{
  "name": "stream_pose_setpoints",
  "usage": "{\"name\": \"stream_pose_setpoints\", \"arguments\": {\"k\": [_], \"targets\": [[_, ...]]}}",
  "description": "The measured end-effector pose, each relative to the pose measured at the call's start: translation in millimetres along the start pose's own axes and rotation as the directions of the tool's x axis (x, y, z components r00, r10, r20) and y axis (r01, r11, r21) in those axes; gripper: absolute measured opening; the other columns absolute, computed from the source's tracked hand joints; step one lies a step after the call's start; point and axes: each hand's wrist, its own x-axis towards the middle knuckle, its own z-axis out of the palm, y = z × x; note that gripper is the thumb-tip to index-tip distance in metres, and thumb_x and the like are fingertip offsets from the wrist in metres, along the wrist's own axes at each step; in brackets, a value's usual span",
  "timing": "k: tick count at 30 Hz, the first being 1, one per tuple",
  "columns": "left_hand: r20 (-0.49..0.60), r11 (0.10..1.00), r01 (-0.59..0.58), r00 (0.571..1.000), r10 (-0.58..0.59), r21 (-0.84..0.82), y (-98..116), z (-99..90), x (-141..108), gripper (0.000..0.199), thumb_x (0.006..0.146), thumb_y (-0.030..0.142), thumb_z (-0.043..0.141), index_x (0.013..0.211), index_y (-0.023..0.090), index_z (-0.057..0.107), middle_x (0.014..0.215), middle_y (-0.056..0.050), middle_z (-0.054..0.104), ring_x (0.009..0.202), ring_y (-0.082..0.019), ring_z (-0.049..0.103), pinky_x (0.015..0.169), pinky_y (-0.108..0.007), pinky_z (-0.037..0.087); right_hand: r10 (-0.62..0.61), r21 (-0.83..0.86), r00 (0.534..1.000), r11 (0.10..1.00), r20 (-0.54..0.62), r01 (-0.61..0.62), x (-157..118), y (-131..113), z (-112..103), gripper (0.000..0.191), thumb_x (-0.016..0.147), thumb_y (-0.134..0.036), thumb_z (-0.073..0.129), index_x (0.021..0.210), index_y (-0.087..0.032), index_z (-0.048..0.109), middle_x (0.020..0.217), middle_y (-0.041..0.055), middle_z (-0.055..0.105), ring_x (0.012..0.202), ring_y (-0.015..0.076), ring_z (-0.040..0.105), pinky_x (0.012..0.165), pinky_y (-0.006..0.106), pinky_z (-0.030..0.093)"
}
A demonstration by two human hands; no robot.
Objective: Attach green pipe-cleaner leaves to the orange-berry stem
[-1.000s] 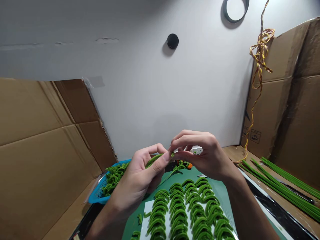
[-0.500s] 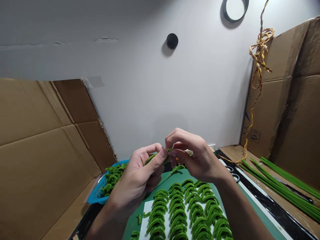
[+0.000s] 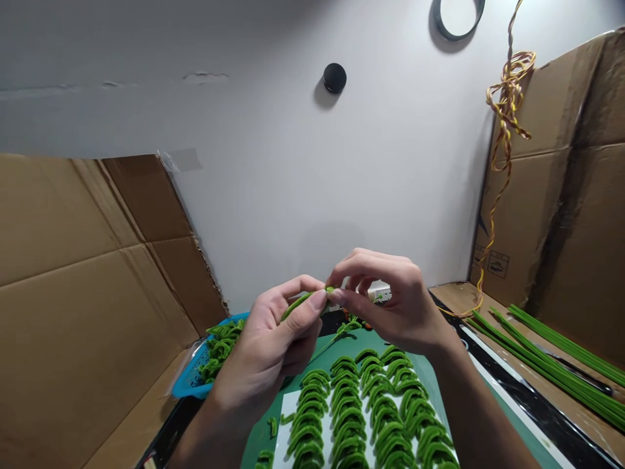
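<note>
Both hands meet above a green mat (image 3: 415, 362). My left hand (image 3: 288, 326) pinches a fuzzy green strip (image 3: 296, 305) between thumb and index finger. My right hand (image 3: 385, 299) has its thumb and index finger closed on the small curled end of the same strip. Below them, a white sheet (image 3: 284, 430) bears several columns of curved green pieces (image 3: 348, 417). A thin green stem with small leaves (image 3: 344, 329) lies on the mat behind the hands.
A blue basket (image 3: 188, 384) of green pieces stands at the left. Long green stems (image 3: 551, 365) and a dark-handled tool (image 3: 593, 383) lie at the right. Cardboard panels (image 3: 68, 293) flank the mat; a twisted yellow wire (image 3: 510, 98) hangs at the right.
My right hand has turned slightly and its wrist has shifted a little right, uncovering a white socket behind it. My left hand keeps its pinch on the strip.
</note>
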Motion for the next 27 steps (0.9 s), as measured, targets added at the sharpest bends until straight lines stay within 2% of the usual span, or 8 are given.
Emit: {"name": "stream_pose_setpoints", "arguments": {"k": [5, 8, 12, 14, 19, 22, 24, 27], "targets": [[-0.022, 0.999, -0.038, 0.999, 0.038, 0.001, 0, 5.5, 0, 0.034, 0.087, 0.047, 0.076, 0.087, 0.022, 0.054, 0.053, 0.013, 0.022, 0.044, -0.002, 0.010, 0.039, -0.014, 0.011, 0.013, -0.008, 1.000, 1.000, 0.015, -0.013, 1, -2, 0, 0.004, 0.095, -0.021, 0.070, 0.092, -0.019, 0.068, 0.081, -0.0018, 0.064, 0.067, 0.0076, 0.059, 0.059, 0.024, 0.049], [-0.047, 0.999, -0.041, 0.998, 0.040, -0.020, -1, 6.4, 1, 0.033, 0.087, 0.044, 0.077, 0.084, 0.021, 0.054, 0.055, 0.012, 0.021, 0.046, -0.002, 0.009, 0.039, -0.013, 0.011, 0.061, 0.072, 0.998, 0.995, 0.011, -0.062, 1, 0, 2, 0.006, 0.097, -0.022, 0.067, 0.092, -0.019, 0.066, 0.081, -0.0018, 0.062, 0.068, 0.0078, 0.061, 0.060, 0.024, 0.052], [0.052, 0.997, -0.029, 0.998, 0.032, -0.065, -5, 2.8, 2, 0.028, 0.091, 0.044, 0.073, 0.089, 0.022, 0.055, 0.054, 0.012, 0.020, 0.044, -0.002, 0.009, 0.038, -0.013, 0.013, 0.126, 0.231, 0.991, 0.964, 0.045, -0.133, -3, 3, 2, 0.012, 0.097, -0.030, 0.070, 0.093, -0.020, 0.066, 0.079, -0.0017, 0.060, 0.065, 0.0078, 0.061, 0.057, 0.023, 0.052], [0.091, 0.996, -0.022, 0.995, 0.031, -0.090, -8, 0.8, 3, 0.025, 0.093, 0.043, 0.070, 0.093, 0.024, 0.056, 0.055, 0.012, 0.021, 0.044, -0.002, 0.009, 0.038, -0.012, 0.013, 0.130, 0.251, 0.991, 0.959, 0.037, -0.135, -4, 3, 3, 0.013, 0.098, -0.032, 0.069, 0.095, -0.020, 0.066, 0.078, -0.0014, 0.060, 0.064, 0.0077, 0.060, 0.056, 0.023, 0.052], [0.112, 0.988, -0.005, 0.993, 0.023, -0.155, -8, -1.2, 2, 0.021, 0.095, 0.040, 0.069, 0.094, 0.024, 0.055, 0.057, 0.012, 0.019, 0.046, -0.002, 0.008, 0.038, -0.012, 0.012, 0.094, 0.111, 0.995, 0.990, -0.024, -0.090, -6, 0, 4, 0.011, 0.099, -0.031, 0.068, 0.093, -0.021, 0.066, 0.081, 0.0005, 0.061, 0.069, 0.0100, 0.058, 0.059, 0.027, 0.052], [0.183, 0.976, 0.043, 0.983, -0.003, -0.216, -7, -3.0, 1, 0.021, 0.096, 0.039, 0.067, 0.094, 0.026, 0.051, 0.055, 0.012, 0.019, 0.043, -0.002, 0.007, 0.036, -0.013, 0.010, 0.075, 0.023, 0.997, 0.997, 0.030, -0.076, -6, -2, 4, 0.012, 0.102, -0.031, 0.062, 0.094, -0.022, 0.065, 0.082, 0.0004, 0.061, 0.071, 0.0105, 0.057, 0.062, 0.028, 0.050], [0.238, 0.962, 0.092, 0.971, -0.030, -0.256, -8, -4.6, 0, 0.021, 0.097, 0.041, 0.065, 0.093, 0.027, 0.049, 0.053, 0.013, 0.017, 0.040, -0.002, 0.006, 0.034, -0.013, 0.008, 0.055, -0.029, 0.996, 0.998, 0.065, -0.053, -5, -3, 5, 0.019, 0.104, -0.031, 0.057, 0.089, -0.021, 0.062, 0.078, -0.0007, 0.058, 0.068, 0.0098, 0.054, 0.061, 0.028, 0.045], [0.269, 0.948, 0.130, 0.962, -0.049, -0.291, -9, -5.9, -1, 0.022, 0.098, 0.042, 0.063, 0.092, 0.028, 0.047, 0.053, 0.013, 0.014, 0.038, -0.003, 0.004, 0.032, -0.014, 0.008, 0.047, 0.015, 0.996, 0.999, 0.074, -0.048, -5, -4, 7, 0.029, 0.105, -0.032, 0.055, 0.078, -0.021, 0.056, 0.069, -0.0026, 0.054, 0.061, 0.0084, 0.048, 0.057, 0.027, 0.039]]}}
